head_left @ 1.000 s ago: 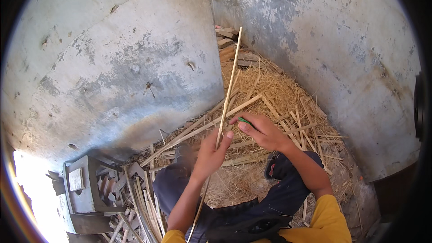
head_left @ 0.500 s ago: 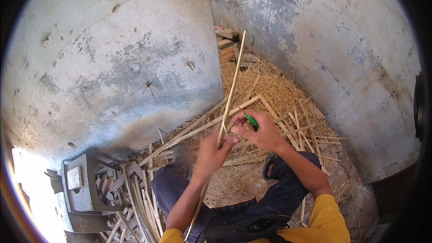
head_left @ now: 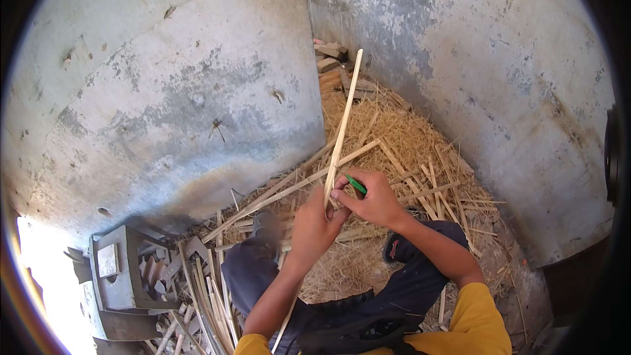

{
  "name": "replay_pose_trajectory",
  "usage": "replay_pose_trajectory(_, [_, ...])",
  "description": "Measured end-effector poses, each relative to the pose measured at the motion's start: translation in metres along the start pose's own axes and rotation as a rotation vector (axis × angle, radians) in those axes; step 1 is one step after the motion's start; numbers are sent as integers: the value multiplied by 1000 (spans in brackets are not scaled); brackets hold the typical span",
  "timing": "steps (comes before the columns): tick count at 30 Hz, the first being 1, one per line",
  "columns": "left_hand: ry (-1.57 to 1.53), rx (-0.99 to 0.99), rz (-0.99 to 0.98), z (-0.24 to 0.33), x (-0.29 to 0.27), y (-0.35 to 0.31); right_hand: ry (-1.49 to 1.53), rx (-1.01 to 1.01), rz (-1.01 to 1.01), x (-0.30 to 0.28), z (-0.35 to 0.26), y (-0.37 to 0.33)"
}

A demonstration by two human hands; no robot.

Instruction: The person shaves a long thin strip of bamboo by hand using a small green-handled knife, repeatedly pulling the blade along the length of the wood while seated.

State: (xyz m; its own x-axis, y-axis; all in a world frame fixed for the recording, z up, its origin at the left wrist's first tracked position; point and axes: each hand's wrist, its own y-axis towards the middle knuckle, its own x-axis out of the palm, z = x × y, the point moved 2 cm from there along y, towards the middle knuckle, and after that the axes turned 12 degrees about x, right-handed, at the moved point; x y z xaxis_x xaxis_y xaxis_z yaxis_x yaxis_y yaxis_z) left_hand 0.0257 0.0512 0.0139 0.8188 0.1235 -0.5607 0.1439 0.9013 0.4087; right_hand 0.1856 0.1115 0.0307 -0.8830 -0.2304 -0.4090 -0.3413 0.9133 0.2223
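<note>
A long, pale bamboo strip (head_left: 344,121) stands slanting up and away in front of me. My left hand (head_left: 311,230) is closed around it, thumb and fingers near its middle. The strip's lower part runs down beside my left forearm toward my lap. In my right hand (head_left: 373,200) is a small green-handled knife (head_left: 356,185), its thin dark blade tip by the strip's edge. The fingertips of both hands are close together at the strip, and the right fingers partly hide the contact there.
Straw-like shavings (head_left: 388,118) and loose strips (head_left: 420,190) cover the ground ahead. Two peeling walls (head_left: 197,79) meet at a corner, with wood blocks (head_left: 330,52) at their base. A grey frame-like object (head_left: 118,266) lies at the lower left beside more strips (head_left: 210,302).
The strip has turned to show a broader pale face. My right hand has shifted slightly left and down, bringing the knife against the strip's side.
</note>
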Motion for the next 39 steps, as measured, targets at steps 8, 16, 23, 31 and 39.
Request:
replay_pose_trajectory(8, [-64, 47, 57, -3, -3, 4, 136, -39, 77, -9, -3, 2])
replay_pose_trajectory(16, [-188, -20, 135, -5, 3, 5, 124, -67, 27, -14, -7, 2])
replay_pose_trajectory(23, [-63, 165, 270, 9, 0, 14, 27, -110, -22, -7, -9, -6])
replay_pose_trajectory(31, [-250, 37, 374, -3, 7, 10, 474, 206, -171, -14, -2, -1])
replay_pose_trajectory(39, [-439, -196, 365, -3, 5, 8, 270, 221, -301, -20, -4, -3])
